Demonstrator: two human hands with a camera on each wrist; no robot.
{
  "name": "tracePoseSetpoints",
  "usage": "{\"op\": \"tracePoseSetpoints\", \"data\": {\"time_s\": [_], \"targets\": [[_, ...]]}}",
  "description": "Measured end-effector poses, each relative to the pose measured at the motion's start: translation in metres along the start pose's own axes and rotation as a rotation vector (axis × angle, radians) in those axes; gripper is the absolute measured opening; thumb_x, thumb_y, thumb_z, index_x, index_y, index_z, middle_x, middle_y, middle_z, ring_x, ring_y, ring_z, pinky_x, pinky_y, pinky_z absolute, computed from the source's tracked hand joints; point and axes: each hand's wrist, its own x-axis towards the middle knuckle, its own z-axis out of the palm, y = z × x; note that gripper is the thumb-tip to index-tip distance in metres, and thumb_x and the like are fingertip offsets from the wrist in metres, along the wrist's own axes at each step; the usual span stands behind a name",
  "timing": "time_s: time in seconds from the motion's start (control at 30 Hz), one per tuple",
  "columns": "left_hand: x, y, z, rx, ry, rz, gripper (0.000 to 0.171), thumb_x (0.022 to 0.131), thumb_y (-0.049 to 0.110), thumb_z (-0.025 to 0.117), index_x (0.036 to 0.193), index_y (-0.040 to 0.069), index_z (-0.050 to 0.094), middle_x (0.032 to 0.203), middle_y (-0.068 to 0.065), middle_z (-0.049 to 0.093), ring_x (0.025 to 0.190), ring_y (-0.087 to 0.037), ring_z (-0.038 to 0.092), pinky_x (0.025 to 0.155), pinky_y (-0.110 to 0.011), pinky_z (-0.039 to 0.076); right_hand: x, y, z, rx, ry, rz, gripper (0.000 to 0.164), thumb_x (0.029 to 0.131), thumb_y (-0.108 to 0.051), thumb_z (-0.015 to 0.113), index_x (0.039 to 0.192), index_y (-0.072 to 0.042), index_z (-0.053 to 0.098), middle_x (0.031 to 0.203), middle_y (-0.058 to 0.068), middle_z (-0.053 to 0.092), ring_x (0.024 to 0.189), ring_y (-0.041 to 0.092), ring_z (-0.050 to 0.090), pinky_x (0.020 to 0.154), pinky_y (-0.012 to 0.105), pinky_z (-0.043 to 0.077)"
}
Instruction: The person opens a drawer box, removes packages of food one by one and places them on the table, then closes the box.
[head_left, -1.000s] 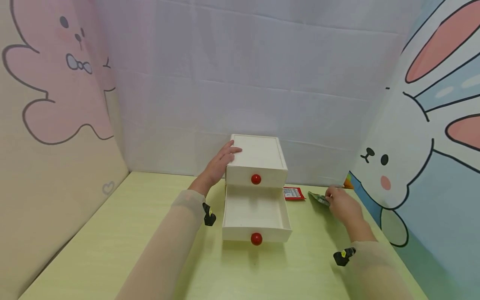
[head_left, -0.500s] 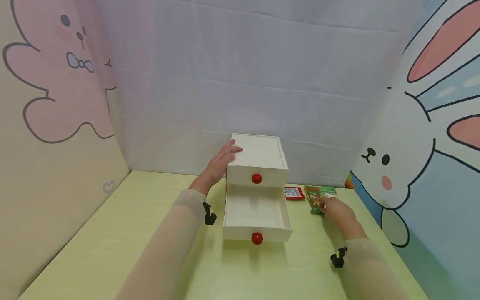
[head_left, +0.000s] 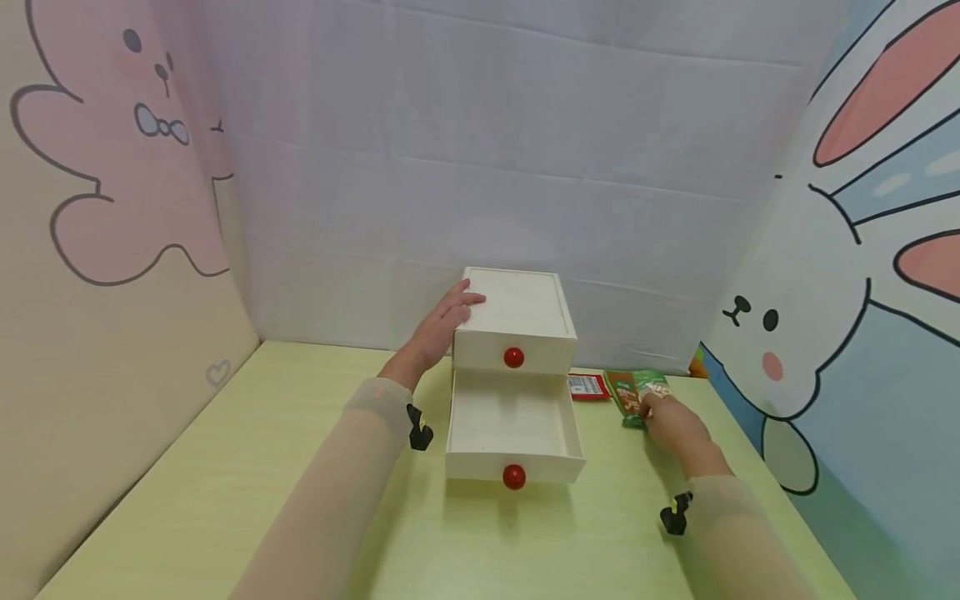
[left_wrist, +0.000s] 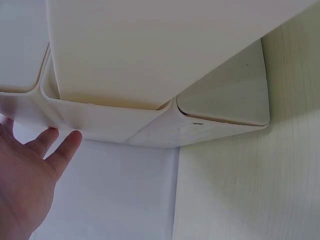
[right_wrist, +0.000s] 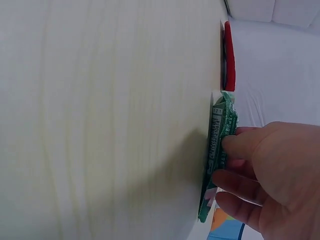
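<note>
A small white drawer cabinet (head_left: pixel 517 304) stands at the back of the table, its top drawer closed and a lower drawer (head_left: pixel 506 412) pulled out with nothing in it. Both drawers have red round knobs. My left hand (head_left: pixel 438 327) rests on the cabinet's upper left edge, fingers extended; in the left wrist view its fingertips touch the white side wall (left_wrist: pixel 105 117). To the right, my right hand (head_left: pixel 678 425) pinches the near edge of a green and brown snack packet (head_left: pixel 624 395), which lies on the table. The right wrist view shows thumb and fingers at the packet's edge (right_wrist: pixel 216 130).
Between the cabinet and the green packet lies a red packet (head_left: pixel 588 386) with a white label. A white cloth (head_left: pixel 390 200) hangs behind the table (head_left: pixel 285 467). Printed panels stand on the left and right, the right one showing a rabbit (head_left: pixel 795 333).
The green packet, tilted up in my right hand a second ago, has come down flat beside the red one. It has since shifted slightly left. My left hand has stayed on the cabinet.
</note>
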Motion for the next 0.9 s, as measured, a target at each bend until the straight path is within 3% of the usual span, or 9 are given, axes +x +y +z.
{"op": "tracePoseSetpoints", "data": {"time_s": [0.27,0.5,0.9], "targets": [[0.000,0.000,0.000,0.002,-0.005,0.007,0.054,0.115,0.042,0.030,0.158,0.023,0.057,0.185,0.011,0.015,0.174,-0.028,0.010,0.135,-0.070,0.014,-0.001,0.003,-0.001,0.030,0.009,0.027,0.022,0.107,-0.008,0.056,0.123,0.000,0.069,0.120,0.027,0.069,0.115,0.044,0.069,0.098,0.063,0.056],[-0.001,0.001,-0.001,-0.004,-0.005,0.001,0.054,0.115,0.041,0.030,0.159,0.022,0.057,0.185,0.011,0.014,0.174,-0.027,0.009,0.136,-0.068,0.014,-0.001,-0.003,-0.003,0.122,0.073,0.012,0.029,0.108,-0.016,0.061,0.129,0.003,0.065,0.122,0.025,0.069,0.107,0.038,0.069,0.091,0.057,0.059],[0.000,-0.001,0.000,-0.018,-0.006,0.002,0.054,0.115,0.041,0.030,0.158,0.021,0.057,0.185,0.012,0.014,0.174,-0.027,0.009,0.136,-0.069,0.014,-0.028,-0.062,-0.032,0.271,0.252,-0.128,0.034,0.109,-0.021,0.058,0.133,0.001,0.069,0.121,0.019,0.075,0.098,0.031,0.071,0.085,0.053,0.061]]}}
